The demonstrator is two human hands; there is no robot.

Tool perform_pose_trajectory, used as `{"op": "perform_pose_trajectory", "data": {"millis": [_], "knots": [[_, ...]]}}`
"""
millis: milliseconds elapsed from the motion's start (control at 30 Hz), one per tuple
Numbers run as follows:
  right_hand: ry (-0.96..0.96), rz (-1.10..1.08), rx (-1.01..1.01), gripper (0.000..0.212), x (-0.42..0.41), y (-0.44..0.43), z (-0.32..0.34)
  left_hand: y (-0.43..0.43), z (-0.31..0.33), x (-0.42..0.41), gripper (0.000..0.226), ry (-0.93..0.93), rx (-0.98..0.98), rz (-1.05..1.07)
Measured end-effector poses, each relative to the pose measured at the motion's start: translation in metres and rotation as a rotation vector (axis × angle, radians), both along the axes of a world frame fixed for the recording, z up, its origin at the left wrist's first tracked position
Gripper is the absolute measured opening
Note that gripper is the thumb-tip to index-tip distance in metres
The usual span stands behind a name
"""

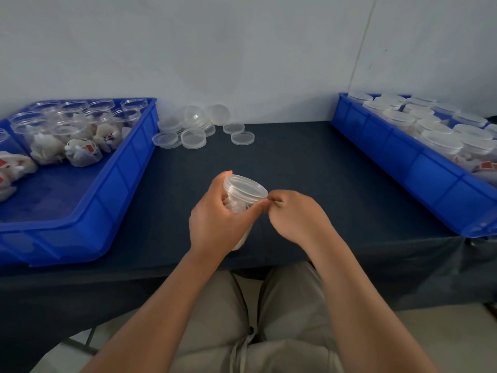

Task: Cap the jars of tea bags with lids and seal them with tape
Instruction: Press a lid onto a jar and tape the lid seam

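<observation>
The left hand [215, 219] is gripping a clear round plastic jar [243, 196] of tea bags from its left side, holding it tilted above the near middle of the dark blue cloth-covered table [309, 162]. The fingers are curling round the far wall, with one fingertip showing above the rim, and the thumb is lying across the near wall towards the right. A clear round plastic lid [246, 184] is sitting on the jar's mouth. The right hand [295, 216] is meeting the jar at the right edge of that lid, its fingers curled in tight and its thumb and forefinger pinching a thin pale sliver [278, 202] just beside the rim; whether this is tape cannot be told. The two thumbs are almost touching there. At the left, a blue plastic bin [107, 200] is holding uncapped clear jars [80, 122] with tea bags inside. At the right, a second blue plastic bin [403, 162] is holding capped jars [441, 138]. Loose clear lids [193, 138] are lying in a cluster at the far edge of the table, by the wall.
</observation>
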State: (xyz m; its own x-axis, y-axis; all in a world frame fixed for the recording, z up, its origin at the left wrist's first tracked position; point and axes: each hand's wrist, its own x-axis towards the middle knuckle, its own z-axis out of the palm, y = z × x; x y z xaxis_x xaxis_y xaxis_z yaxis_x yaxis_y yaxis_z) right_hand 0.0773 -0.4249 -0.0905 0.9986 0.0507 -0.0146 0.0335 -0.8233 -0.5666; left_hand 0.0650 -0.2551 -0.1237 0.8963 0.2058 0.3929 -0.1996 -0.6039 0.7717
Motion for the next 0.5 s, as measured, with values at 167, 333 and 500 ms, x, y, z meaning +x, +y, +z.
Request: {"op": "perform_pose_trajectory", "data": {"millis": [167,333,500], "knots": [[0.07,-0.001,-0.022,0.03,0.011,0.005,0.01,0.001,0.001,0.005,0.096,-0.018,0.016,0.039],[0.114,0.022,-0.082,0.03,0.018,0.01,0.019,0.002,0.002,0.007,0.097,-0.022,0.03,0.059],[0.106,-0.011,-0.21,0.031,0.032,0.014,0.015,0.002,0.005,0.003,0.087,0.011,-0.05,0.029]]}}
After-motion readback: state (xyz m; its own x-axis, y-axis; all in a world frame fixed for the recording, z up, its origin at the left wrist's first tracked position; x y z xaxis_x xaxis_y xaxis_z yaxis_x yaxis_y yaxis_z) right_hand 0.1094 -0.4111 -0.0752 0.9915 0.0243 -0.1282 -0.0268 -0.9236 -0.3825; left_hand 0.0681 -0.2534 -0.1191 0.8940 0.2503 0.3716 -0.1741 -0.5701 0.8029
